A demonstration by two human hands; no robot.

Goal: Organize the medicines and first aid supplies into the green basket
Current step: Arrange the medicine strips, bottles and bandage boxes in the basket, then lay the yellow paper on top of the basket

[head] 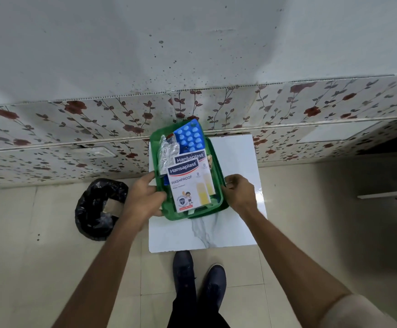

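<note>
A green basket point(156, 147) rests on a small white marble-look table point(237, 157). Inside it lie two Hansaplast plaster packs point(187, 185), one overlapping the other, a blue blister strip of tablets point(190, 137) leaning at the far end, and a silver foil strip point(166, 152) on the left. A small tan item point(209, 159) peeks out by the right wall. My left hand point(145, 197) grips the basket's left rim. My right hand point(239, 192) holds the right rim, fingers curled over the edge.
A bin lined with a black bag point(95, 207) stands on the tiled floor left of the table. A floral-tiled wall point(74, 129) runs just behind the table. My two dark shoes point(197, 273) are at the table's near edge.
</note>
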